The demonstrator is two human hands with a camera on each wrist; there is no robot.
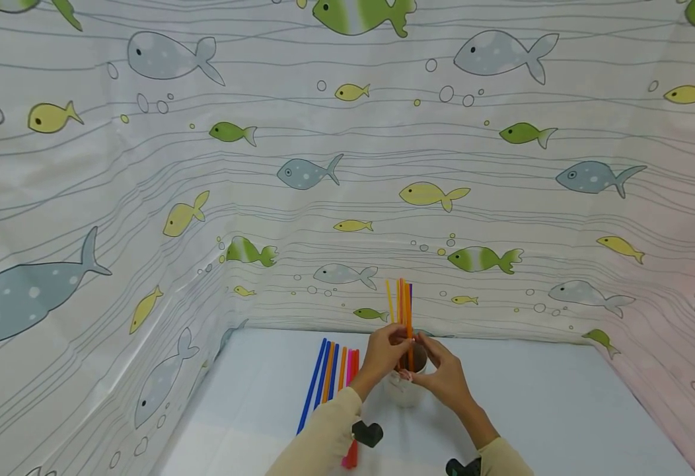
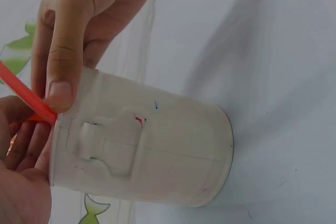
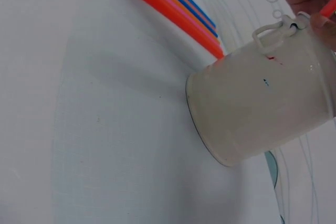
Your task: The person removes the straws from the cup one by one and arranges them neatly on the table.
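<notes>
A white metal can (image 1: 405, 395) stands upright on the table, with long straws (image 1: 408, 307) in orange, yellow and purple rising from its mouth. My left hand (image 1: 383, 352) is over the can's left rim, its fingers pinching the straws. At the right side, my right hand (image 1: 447, 378) grips the rim with its thumb in front. In the left wrist view, that thumb lies on the can's edge beside a red-orange straw (image 2: 26, 94). A handle shows on the can (image 3: 257, 98) in the right wrist view. The straws' lower ends are hidden inside.
More straws (image 1: 326, 370) in blue, orange, pink and red lie side by side left of the can, partly covered by my left sleeve (image 1: 318, 436). A fish-patterned cloth (image 1: 383, 158) hangs behind and beside the white tabletop (image 1: 549, 403).
</notes>
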